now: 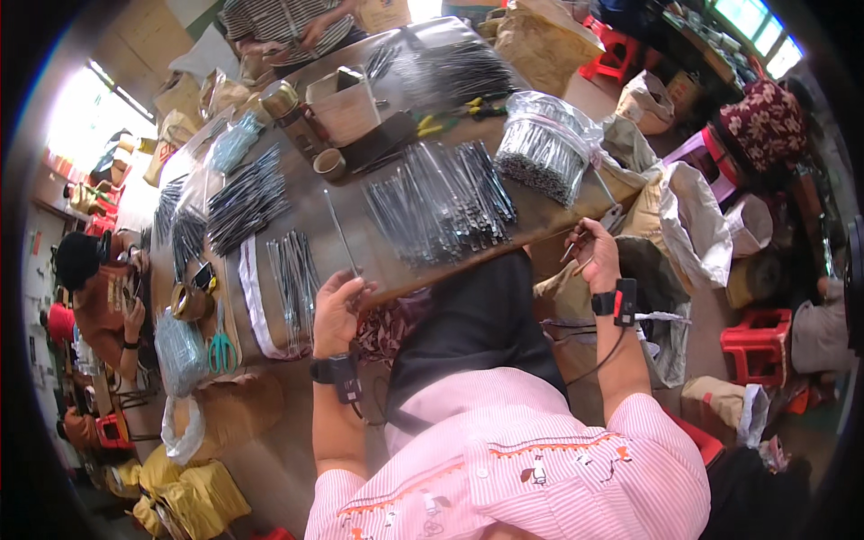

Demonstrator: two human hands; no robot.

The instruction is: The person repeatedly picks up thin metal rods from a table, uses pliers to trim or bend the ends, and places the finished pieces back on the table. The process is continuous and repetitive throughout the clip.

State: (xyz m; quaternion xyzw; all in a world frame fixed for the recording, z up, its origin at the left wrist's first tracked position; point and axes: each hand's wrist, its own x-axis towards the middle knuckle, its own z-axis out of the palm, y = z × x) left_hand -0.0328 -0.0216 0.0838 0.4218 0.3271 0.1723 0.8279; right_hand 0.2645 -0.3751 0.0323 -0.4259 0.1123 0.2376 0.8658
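Observation:
My left hand [337, 310] is at the table's near edge, thumb and fingers closed at the lower end of a thin metal rod [338, 227] that points away over the tabletop. Off the table's right corner, my right hand [594, 256] is raised with its fingers curled; a short, thin dark piece shows at the fingertips, too small to name. Ahead of my hands lies a wide row of thin metal rods [441, 202]. A smaller bunch of rods [295, 279] sits just beyond my left hand. At the right, a clear plastic bag [544, 135] is packed with similar rods.
More rods [247, 200] are heaped at the left, near teal-handled scissors [221, 346] and tape [189, 301]. A white plastic box [344, 106], a cup [329, 165] and yellow-handled pliers [434, 124] stand farther back. Other people sit around the table; sacks [693, 216] and a red stool [756, 346] flank me.

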